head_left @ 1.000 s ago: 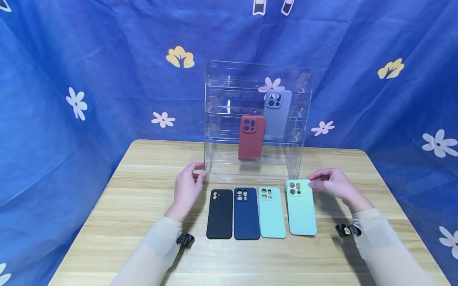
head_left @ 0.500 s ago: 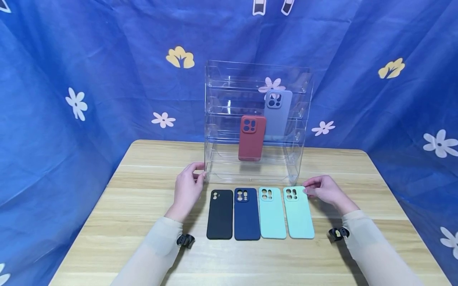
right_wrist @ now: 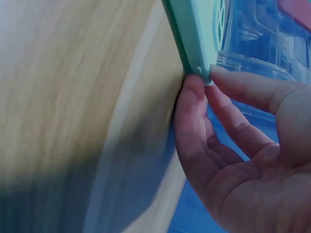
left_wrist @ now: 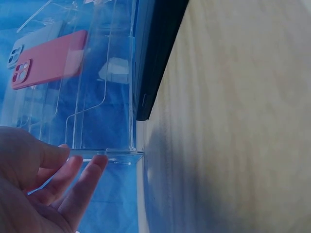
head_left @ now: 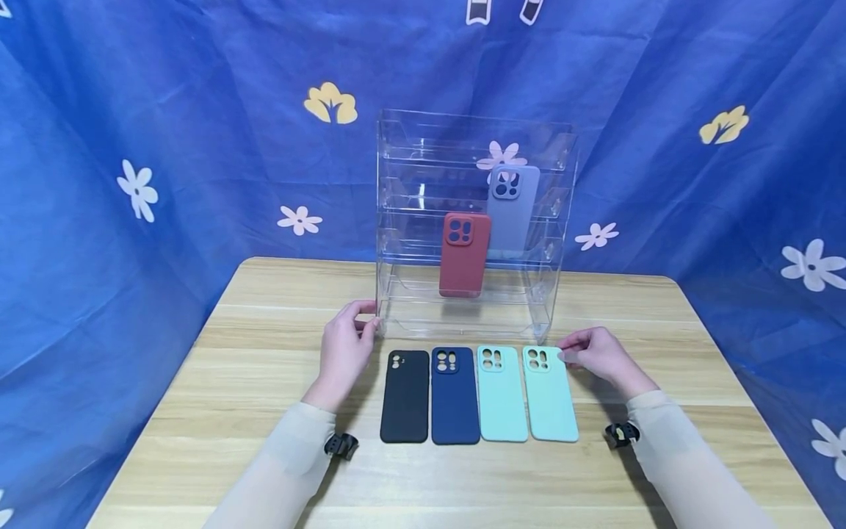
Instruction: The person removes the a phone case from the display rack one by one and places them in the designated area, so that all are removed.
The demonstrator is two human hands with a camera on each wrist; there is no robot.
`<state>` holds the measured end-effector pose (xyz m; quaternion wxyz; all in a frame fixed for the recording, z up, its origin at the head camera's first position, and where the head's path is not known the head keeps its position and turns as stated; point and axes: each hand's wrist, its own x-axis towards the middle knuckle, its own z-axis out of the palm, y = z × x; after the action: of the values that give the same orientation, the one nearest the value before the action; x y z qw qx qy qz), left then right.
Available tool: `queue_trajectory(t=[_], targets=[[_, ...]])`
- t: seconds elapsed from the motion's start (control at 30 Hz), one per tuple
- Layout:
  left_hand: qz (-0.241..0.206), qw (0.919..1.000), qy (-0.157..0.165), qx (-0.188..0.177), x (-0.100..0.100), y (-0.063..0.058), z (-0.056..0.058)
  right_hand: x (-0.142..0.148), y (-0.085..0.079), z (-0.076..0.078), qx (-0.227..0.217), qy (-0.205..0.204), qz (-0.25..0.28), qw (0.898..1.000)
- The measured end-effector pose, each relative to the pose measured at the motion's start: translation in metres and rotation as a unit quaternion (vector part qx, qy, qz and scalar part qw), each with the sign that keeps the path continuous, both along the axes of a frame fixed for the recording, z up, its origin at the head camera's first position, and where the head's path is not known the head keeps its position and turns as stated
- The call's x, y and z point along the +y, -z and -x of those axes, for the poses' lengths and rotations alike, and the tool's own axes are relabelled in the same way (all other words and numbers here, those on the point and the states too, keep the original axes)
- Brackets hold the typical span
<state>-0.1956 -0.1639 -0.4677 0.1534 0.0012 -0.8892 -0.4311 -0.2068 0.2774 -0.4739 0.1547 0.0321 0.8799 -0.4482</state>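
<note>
My right hand (head_left: 598,355) pinches the upper right corner of the rightmost mint green phone case (head_left: 551,397) between thumb and fingers. In the right wrist view, the thumb lies on one face of this case (right_wrist: 197,34) and a fingertip against its edge. With relaxed fingers, my left hand (head_left: 346,345) touches the lower left side of a clear tiered display rack (head_left: 423,319). A second mint phone case (head_left: 504,404), a navy phone case (head_left: 456,404) and a black phone case (head_left: 405,404) lie side by side before the rack.
Inside the rack stand a red phone case (head_left: 464,268) and, higher to its right, a lavender phone case (head_left: 518,213). The wooden table (head_left: 264,294) ends at a blue flowered cloth (head_left: 218,147) behind and beside it.
My right hand has moved left and toward me, bringing the rightmost mint phone case down into line beside the other mint one. The left hand has stayed at the rack.
</note>
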Motion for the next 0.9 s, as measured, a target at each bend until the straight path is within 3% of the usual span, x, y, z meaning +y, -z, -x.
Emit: queue_trajectory(t=[0.33,0.5,0.7,0.9], targets=[[-0.001,1.0,-0.001,0.004,0.0,-0.001,0.0,-0.002,-0.003,-0.003,0.045,-0.011,-0.093,0.995],[-0.002,1.0,-0.003,0.006,0.0,-0.002,0.0,-0.004,-0.005,-0.005,0.059,-0.007,-0.1,0.993],[-0.003,1.0,0.001,0.004,-0.001,-0.002,0.0,-0.011,-0.005,-0.007,0.123,-0.007,-0.132,0.984],[-0.001,1.0,0.004,0.005,-0.001,-0.002,-0.001,-0.023,-0.016,-0.013,0.131,-0.056,-0.147,0.979]])
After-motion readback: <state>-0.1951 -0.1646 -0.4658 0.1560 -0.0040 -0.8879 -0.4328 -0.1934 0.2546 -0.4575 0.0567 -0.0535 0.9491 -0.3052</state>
